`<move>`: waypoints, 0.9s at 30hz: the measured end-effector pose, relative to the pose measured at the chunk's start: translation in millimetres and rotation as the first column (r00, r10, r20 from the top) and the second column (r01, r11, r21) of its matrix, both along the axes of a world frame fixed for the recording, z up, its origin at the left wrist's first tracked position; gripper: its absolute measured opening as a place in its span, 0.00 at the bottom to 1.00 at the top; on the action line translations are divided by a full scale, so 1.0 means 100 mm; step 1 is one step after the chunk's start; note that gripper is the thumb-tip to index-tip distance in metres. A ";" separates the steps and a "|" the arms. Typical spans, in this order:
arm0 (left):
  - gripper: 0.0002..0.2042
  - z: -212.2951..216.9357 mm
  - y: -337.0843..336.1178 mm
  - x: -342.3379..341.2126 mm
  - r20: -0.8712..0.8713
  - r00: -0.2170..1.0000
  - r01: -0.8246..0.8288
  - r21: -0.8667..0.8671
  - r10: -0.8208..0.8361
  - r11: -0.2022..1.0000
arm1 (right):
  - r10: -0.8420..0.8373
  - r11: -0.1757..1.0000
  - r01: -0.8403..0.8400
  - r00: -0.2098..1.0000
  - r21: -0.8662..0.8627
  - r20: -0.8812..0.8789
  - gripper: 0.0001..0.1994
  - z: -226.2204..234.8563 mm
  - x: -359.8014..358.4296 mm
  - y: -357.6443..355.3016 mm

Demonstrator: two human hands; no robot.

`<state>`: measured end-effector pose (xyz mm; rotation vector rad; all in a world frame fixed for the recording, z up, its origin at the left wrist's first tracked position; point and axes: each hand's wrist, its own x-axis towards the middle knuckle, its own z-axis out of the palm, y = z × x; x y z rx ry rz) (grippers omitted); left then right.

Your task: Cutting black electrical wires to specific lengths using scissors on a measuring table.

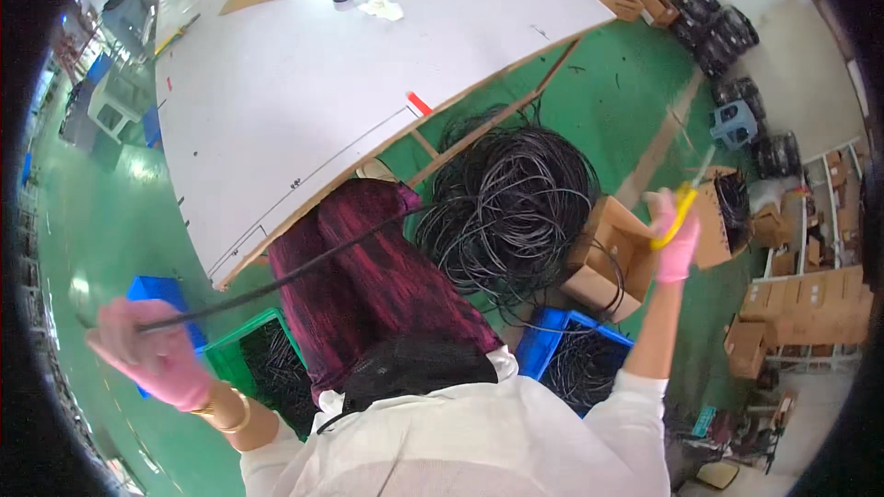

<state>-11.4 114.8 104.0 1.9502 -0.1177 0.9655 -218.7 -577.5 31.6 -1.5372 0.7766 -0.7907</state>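
Note:
My left hand (152,354), in a pink glove, is closed on a black cable (304,269) out to the left. From there the cable slants up across my lap toward a large loose coil of black cable (516,202) on the floor. Raised at the right, my gloved right hand (677,244) grips yellow-handled scissors (685,206), their metal blades pointing up and away. Blur softens the fingers of the left hand. Beside my legs stand a green crate (216,356) of short black pieces and a blue crate (539,340) of black cable lengths.
A white table (276,83) with drawn lines and a red strip (419,104) extends ahead. Near my right hand are an open cardboard box (599,281) and another box (714,235) of black cable. Another blue crate (157,290) stands beyond my left hand.

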 end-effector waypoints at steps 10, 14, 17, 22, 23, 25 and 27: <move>0.28 -0.33 -1.62 -0.06 0.316 0.333 0.552 -0.829 -0.889 -0.088 | 0.944 0.250 -0.968 0.244 0.005 0.220 0.14 0.21 1.71 3.29; 0.23 -0.57 -1.46 -0.12 0.264 0.625 0.365 -0.931 -0.735 -0.024 | 0.983 0.178 -0.979 0.181 0.095 0.021 0.12 0.11 1.78 3.56; 0.21 -0.73 -1.32 -0.05 0.138 0.502 0.348 -0.936 -0.854 0.053 | 0.936 0.335 -0.942 0.333 -0.004 -0.117 0.10 0.14 1.89 3.59; 0.19 -1.01 -1.07 0.03 -0.049 0.665 0.118 -0.978 -0.746 0.169 | 0.795 0.162 -0.865 0.400 -0.476 -0.457 0.09 0.14 2.36 3.43; 0.19 -1.00 -0.95 0.02 -0.054 0.696 0.103 -0.979 -0.716 0.175 | 0.789 0.115 -0.861 0.382 -0.495 -0.481 0.11 0.17 2.48 3.47; 0.14 -0.98 -0.73 -0.03 -0.331 0.399 0.065 -0.920 -0.855 0.386 | 0.791 0.037 -0.859 0.337 -0.510 -0.511 0.13 0.12 2.68 3.52; 0.11 -1.04 -0.83 -0.13 -0.527 0.518 0.139 -0.725 -0.674 0.674 | 0.732 -0.067 -0.859 0.303 -0.507 -0.610 0.16 -0.02 2.85 3.56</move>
